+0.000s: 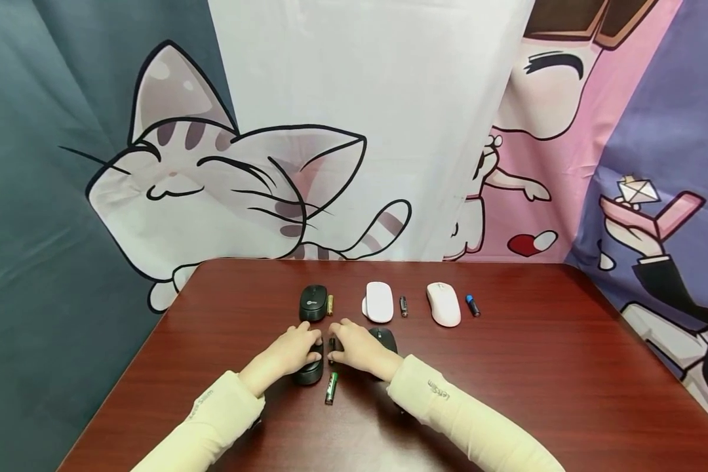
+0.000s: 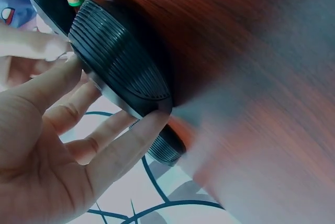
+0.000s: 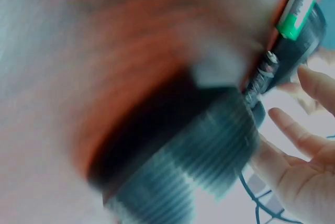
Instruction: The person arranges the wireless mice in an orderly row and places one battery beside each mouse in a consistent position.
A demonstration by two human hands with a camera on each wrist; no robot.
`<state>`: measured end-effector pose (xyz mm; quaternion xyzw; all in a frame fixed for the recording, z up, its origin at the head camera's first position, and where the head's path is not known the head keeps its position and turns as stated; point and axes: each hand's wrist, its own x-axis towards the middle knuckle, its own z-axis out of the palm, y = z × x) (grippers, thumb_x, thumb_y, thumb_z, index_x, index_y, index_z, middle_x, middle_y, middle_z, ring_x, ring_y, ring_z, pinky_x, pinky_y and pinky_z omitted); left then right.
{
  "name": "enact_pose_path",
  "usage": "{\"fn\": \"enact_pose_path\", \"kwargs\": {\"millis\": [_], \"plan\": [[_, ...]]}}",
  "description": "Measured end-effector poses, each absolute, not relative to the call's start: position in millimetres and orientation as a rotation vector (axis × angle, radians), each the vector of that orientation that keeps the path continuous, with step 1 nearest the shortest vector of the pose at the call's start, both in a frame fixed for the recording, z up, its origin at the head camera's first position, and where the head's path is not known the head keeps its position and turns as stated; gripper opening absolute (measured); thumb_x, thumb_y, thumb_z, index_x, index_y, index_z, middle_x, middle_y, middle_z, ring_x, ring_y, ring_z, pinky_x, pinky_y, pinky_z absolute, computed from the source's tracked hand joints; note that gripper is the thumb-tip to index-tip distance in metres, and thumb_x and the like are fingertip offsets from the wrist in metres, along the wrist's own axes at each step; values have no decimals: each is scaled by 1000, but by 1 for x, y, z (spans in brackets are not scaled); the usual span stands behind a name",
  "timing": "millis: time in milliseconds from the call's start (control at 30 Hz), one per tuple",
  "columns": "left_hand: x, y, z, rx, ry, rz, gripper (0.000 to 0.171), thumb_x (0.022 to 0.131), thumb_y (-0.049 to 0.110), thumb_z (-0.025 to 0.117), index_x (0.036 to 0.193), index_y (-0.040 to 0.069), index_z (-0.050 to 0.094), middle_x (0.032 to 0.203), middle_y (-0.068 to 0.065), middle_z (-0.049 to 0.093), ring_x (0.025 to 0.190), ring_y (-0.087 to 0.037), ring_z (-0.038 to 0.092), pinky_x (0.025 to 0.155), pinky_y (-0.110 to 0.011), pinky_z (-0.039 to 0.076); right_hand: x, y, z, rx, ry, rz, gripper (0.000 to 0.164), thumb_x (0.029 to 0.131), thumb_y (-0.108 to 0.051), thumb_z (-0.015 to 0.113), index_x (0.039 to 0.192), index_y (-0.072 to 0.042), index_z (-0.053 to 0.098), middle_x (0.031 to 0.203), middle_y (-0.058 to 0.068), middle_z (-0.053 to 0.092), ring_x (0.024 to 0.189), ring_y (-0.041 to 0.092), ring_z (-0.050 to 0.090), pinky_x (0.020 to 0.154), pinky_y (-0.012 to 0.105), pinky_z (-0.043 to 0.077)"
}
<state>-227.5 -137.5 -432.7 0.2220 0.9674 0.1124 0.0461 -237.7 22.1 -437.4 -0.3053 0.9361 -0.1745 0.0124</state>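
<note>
My left hand (image 1: 295, 349) holds a black computer mouse (image 1: 309, 373) by its sides. In the left wrist view, fingers and thumb curl along the edges of this ridged mouse (image 2: 118, 54). My right hand (image 1: 360, 347) hovers with parted fingers beside a dark battery (image 1: 332, 349), its thumb and fingertips apart. The right wrist view shows that battery (image 3: 261, 76) lying past the fingertips. Under and behind the right hand sits another black mouse (image 1: 385, 338), partly hidden. Nearer me lies a green-and-white battery (image 1: 331, 388).
Along the back of the brown table (image 1: 507, 393) stand a black mouse (image 1: 313, 302) with a gold battery (image 1: 330, 305), a white mouse (image 1: 379, 301) with a dark battery (image 1: 404, 306), and another white mouse (image 1: 444, 304) with a blue-tipped battery (image 1: 472, 305). A cartoon curtain hangs behind.
</note>
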Motion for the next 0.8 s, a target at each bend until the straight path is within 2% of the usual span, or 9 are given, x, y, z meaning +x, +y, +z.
{"fn": "enact_pose_path", "kwargs": {"millis": [267,500,800], "plan": [[-222,-135,-431,675,3027,319,19,76,20,67,88,9,58,86,-10,50,72,-29,51,61,-41,46,-236,39,-419,-1086,2998,-786,18,82,-19,60,98,-11,59,95,2,58,87,14,57,76,29,46],[-213,-139,-435,661,3143,248,24,76,26,67,96,14,63,87,-5,55,76,-25,55,60,-41,46,-225,48,-416,-1177,2967,-807,17,82,-17,59,98,-11,59,95,0,58,87,13,57,76,25,46],[-209,-141,-439,733,3258,456,13,78,22,64,89,15,65,85,2,56,79,-18,55,64,-36,47,-213,48,-415,-1282,2953,-698,16,83,-18,59,98,-12,59,96,0,58,85,11,57,72,22,46]]}}
